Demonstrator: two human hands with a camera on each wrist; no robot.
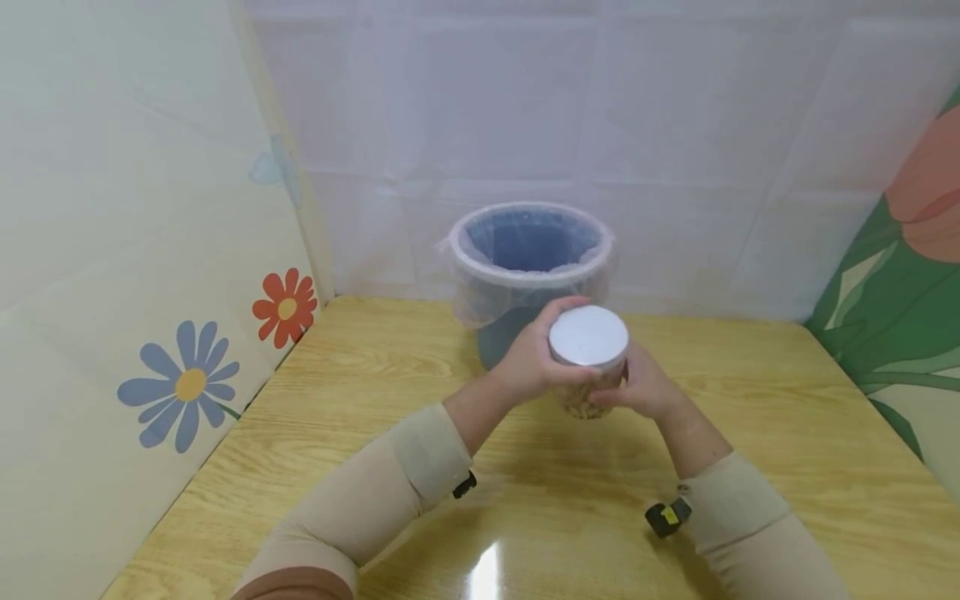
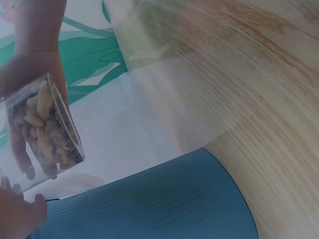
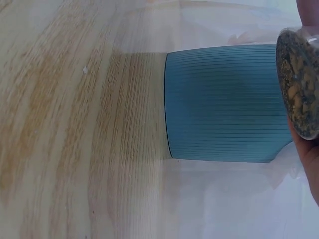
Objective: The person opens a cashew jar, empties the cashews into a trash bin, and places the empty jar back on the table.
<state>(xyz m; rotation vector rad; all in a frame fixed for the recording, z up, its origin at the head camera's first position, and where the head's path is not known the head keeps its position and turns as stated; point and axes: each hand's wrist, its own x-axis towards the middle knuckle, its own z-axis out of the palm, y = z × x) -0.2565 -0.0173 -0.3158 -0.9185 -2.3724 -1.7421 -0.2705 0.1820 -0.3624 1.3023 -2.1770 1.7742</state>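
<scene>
The fingers of both hands are curled around a clear jar. The left hand (image 1: 528, 362) grips the upper part from the left, its thumb across the front just below the lid and a finger behind. The right hand (image 1: 648, 383) grips the lower right side, its thumb on the front.

The jar (image 2: 47, 127) is held up off the table, slightly tilted, just in front of a bin on the side nearer the person. A flat white lid (image 1: 588, 335) covers its top, and light brown, nut-like pieces (image 2: 45, 112) show through its wall.

Both wrists come out of beige sleeves (image 1: 750, 508), with a small dark device (image 1: 667, 517) under the right cuff.

Behind the hands stands the blue bin (image 1: 495, 337), upright and ridged, with a see-through plastic liner (image 1: 476, 304) folded over its rim. It rests on a glossy wood-grain table (image 1: 375, 358).

A pale sheet (image 1: 675, 125) forms the backdrop. On the left wall are a blue flower (image 1: 191, 385) and a red flower (image 1: 285, 308); large green leaves (image 1: 870, 308) cover the right wall.
</scene>
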